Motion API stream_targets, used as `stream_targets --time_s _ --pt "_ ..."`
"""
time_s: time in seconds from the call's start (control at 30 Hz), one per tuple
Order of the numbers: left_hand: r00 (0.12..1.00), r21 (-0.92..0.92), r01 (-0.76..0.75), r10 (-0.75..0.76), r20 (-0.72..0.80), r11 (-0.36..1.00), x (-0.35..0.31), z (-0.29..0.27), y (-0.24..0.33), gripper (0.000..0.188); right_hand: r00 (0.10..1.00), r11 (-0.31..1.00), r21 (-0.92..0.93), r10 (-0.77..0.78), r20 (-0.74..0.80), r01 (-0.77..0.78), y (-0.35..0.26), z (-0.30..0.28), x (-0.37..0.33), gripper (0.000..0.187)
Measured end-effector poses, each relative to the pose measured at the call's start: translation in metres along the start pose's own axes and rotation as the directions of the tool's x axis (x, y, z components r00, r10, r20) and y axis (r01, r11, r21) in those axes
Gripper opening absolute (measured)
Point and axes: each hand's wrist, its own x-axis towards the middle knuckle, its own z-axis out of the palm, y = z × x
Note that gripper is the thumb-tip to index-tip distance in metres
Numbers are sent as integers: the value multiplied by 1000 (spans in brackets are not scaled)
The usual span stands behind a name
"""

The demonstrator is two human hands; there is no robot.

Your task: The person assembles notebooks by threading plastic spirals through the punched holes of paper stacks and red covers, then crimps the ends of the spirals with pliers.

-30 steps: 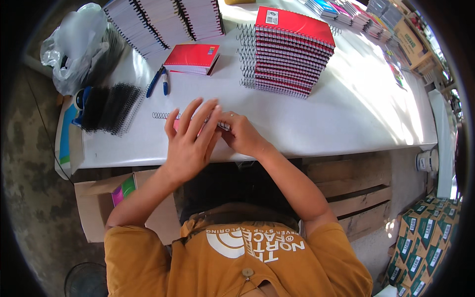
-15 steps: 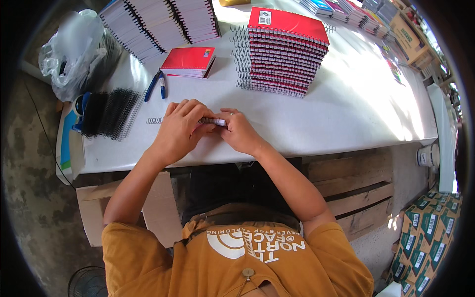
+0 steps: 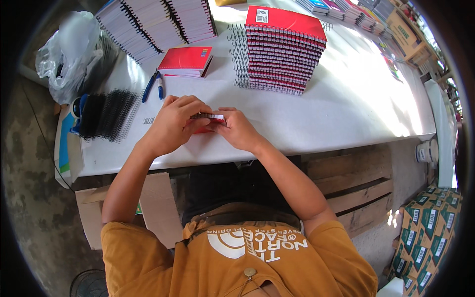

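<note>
Clock directions run from the hands, twelve straight ahead. Below the table, an open cardboard box (image 3: 161, 208) lies at seven, wooden slats (image 3: 346, 198) at four, patterned cartons (image 3: 425, 237) beyond them. The white table (image 3: 297, 126) has its near edge just below the hands. Over it, the left hand (image 3: 173, 123) has its fingers together, clamped on a red-covered book (image 3: 204, 130); the right hand (image 3: 240, 129) pinches the book's three-o'clock end between thumb and fingers. Wire loops (image 3: 149, 121) show at nine, past the left hand. Black coils (image 3: 109, 115) lie farther at nine, pens (image 3: 155, 87) at ten, a closed red notebook (image 3: 184, 60) at eleven, a tall red stack (image 3: 284, 54) between one and two, sunlight streaking the tabletop at two. Farther off, a plastic bag (image 3: 67, 59) sits at ten, white page stacks (image 3: 158, 24) at eleven, a brown carton (image 3: 403, 29) at two.
</note>
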Motion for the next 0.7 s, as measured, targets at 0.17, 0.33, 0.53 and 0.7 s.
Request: stream_targets --time_s 0.17,0.33,0.53,0.7 --pt "932 78 -74 97 -350 994 6 14 24 26 997 996 -54 -70 -37 68 13 3 -1 14" --pt "996 199 -14 31 -83 980 8 7 26 20 997 998 -21 -65 33 66 2 0 -1 13" --pt "997 172 18 -3 -81 985 9 1 22 22 998 999 -23 -48 32 48 1 -1 -1 12" --pt "979 231 14 34 -201 973 12 6 30 26 995 991 -85 -104 -10 103 3 1 0 13"
